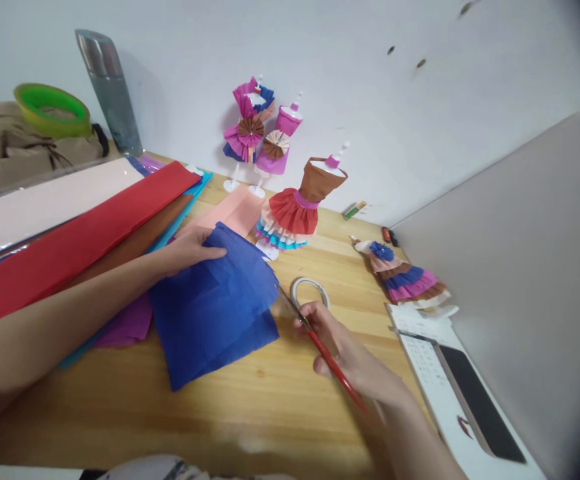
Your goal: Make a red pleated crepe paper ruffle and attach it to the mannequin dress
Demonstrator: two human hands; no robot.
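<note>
Blue crepe paper [215, 307] lies folded in layers on the wooden table, its upper part lifted. My left hand [193, 250] pinches its top edge between thumb and fingers. In my right hand [333, 340] is a pair of scissors [333, 363] with red handles. The blades meet the right edge of the blue paper; whether they are parted I cannot tell. Just behind the blades lies a roll of white tape [311, 280]. A small dress form [315, 183] in a brown top and tiered red, cream and blue paper skirt stands beyond the paper.
Red [95, 233], brown and other coloured paper sheets pile up at left. Behind them stand a grey bottle [113, 100] and a yellow-green tape roll [53, 110] on brown cloth. Two dressed forms [253, 127] stand by the wall. At right lie another paper dress [410, 277] and a tablet [480, 400].
</note>
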